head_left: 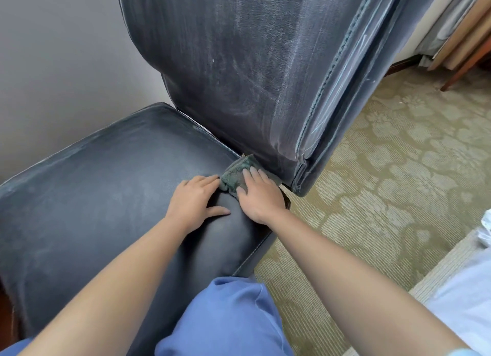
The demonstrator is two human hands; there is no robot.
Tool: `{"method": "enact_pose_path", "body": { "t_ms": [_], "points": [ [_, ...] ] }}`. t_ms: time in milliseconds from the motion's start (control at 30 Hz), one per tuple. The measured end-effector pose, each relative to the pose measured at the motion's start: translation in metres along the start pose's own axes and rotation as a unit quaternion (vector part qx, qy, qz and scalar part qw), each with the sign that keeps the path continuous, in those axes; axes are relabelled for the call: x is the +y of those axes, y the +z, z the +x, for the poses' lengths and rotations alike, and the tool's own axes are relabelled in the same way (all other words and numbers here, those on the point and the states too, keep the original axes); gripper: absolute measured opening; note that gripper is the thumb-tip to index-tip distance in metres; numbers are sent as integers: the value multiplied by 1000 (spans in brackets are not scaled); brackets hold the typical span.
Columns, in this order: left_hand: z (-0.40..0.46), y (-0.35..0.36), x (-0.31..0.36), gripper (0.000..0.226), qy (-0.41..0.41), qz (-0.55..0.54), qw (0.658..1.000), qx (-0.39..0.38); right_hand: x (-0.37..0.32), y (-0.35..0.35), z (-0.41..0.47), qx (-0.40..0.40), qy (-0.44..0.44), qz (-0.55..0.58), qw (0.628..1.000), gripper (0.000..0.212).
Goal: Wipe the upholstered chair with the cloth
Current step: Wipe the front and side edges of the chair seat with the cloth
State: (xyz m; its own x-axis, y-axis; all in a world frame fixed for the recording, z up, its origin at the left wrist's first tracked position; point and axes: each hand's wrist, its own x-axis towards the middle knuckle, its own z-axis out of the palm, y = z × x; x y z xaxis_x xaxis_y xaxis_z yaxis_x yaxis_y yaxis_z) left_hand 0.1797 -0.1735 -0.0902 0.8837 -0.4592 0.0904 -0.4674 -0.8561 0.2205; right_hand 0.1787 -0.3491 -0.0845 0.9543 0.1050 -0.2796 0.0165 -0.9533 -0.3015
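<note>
Dark leather chair (111, 185), dusty streaks on backrest | green cloth (235, 175) at rear right seat corner, against backrest base | right hand (259, 196) flat on cloth, fingers straight, pressing | left hand (195, 203) flat on seat, fingertips touching cloth edge

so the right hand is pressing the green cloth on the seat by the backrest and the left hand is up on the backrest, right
Not quite. The head view shows the left hand lying flat on the seat cushion, beside the cloth, not on the backrest. The right hand does press the cloth there.
</note>
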Motion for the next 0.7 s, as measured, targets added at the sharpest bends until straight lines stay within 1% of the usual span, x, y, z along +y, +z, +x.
{"method": "enact_pose_path", "body": {
  "t_ms": [33,133,167,200,267,300,333,400,467,533,633,700],
  "points": [
    [1,2,-1,95,-17,22,999,-21,-3,-1,7,1,3,1,1000,58],
    [5,-1,-7,108,-91,58,984,-142,-10,-5,34,2,5,4,1000,60],
    [8,-3,-9,110,-97,60,979,-167,-10,-7,42,-1,5,5,1000,60],
    [9,-3,-12,112,-97,58,978,-175,-9,-8,46,-4,6,3,1000,60],
    [7,0,-17,115,-92,57,980,-167,-9,-8,39,0,1,-7,1000,61],
    [5,2,-19,113,-86,59,983,-148,-8,-7,30,8,-6,-16,1000,62],
    [3,5,-21,108,-80,58,988,-119,-7,-4,20,16,-18,-27,999,62],
    [3,9,-24,88,-77,35,995,-50,-4,0,8,21,-39,-41,998,61],
    [5,12,-25,76,-85,9,996,-11,-2,2,15,22,-44,-47,998,60],
    [5,14,-26,71,-81,9,997,-5,-5,-1,35,22,-34,-32,999,59],
    [5,16,-27,68,-81,8,997,-3,-12,-8,62,-4,-5,-1,1000,58],
    [5,15,-27,68,-86,8,996,-9,-15,-7,61,7,-1,7,1000,59]
  ]
}}
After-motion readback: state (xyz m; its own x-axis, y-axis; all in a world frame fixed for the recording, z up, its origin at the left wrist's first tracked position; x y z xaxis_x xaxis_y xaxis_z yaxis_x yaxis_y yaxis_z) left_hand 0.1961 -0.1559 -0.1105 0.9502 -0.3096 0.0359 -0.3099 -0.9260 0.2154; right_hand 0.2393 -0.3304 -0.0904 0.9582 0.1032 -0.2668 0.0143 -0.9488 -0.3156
